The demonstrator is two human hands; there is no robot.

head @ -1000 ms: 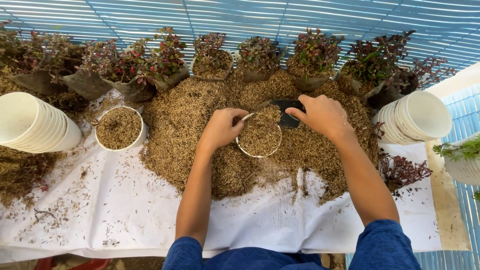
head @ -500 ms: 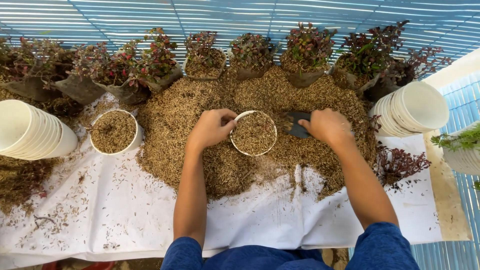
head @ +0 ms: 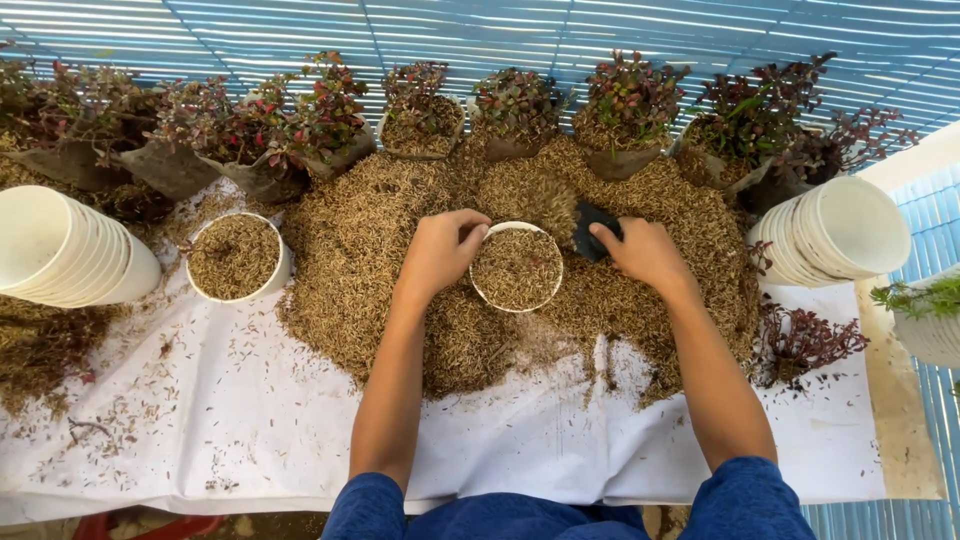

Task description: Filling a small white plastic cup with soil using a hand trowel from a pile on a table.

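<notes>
Gripping white pot (head: 516, 268), black scoop (head: 592, 232) — husk heap (head: 370, 260)

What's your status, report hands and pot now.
Left hand grips white pot rim, pot full of husk. Right hand holds dark scoop heaped beside pot. Nothing between scoop and pot.
</notes>
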